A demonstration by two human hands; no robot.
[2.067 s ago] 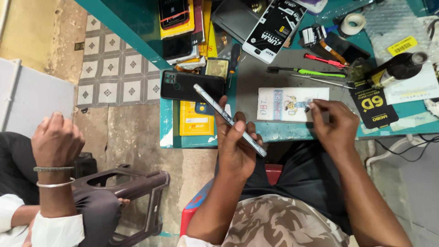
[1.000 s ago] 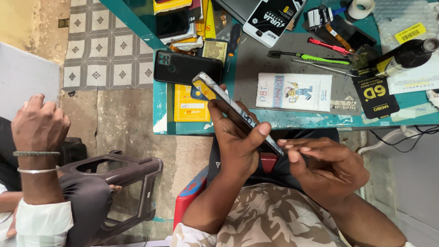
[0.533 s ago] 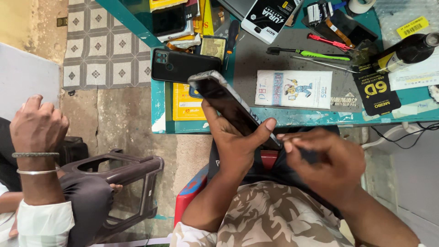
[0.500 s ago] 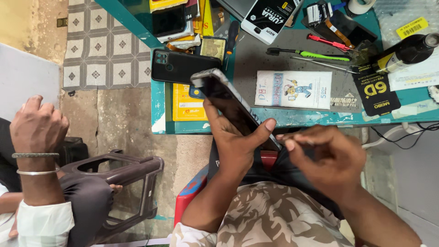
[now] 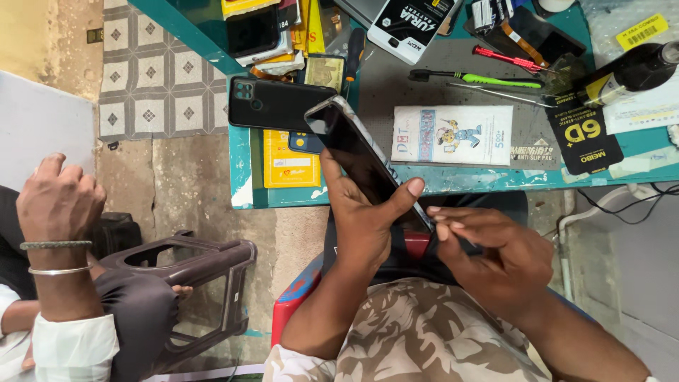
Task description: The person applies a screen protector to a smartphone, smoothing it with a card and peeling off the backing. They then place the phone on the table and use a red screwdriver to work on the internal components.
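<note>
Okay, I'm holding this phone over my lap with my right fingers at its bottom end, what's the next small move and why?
Probably work the right hand fingertips along the phone's lower edge while the left hand keeps it steady. The left thumb already clamps the dark screen side, the phone is tilted up off the bench, and the right fingers pinch at its bottom corner, seemingly around a small dark piece I cannot make out.

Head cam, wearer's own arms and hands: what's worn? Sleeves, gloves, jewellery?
Both hands are bare: no gloves, rings or watch visible on the left hand or the right hand. Both forearms are uncovered down to the frame's lower edge, with no wristbands. The only clothing in view is a camouflage-patterned top in beige, brown and white. The bracelets belong to another person's hand at the left.
</note>
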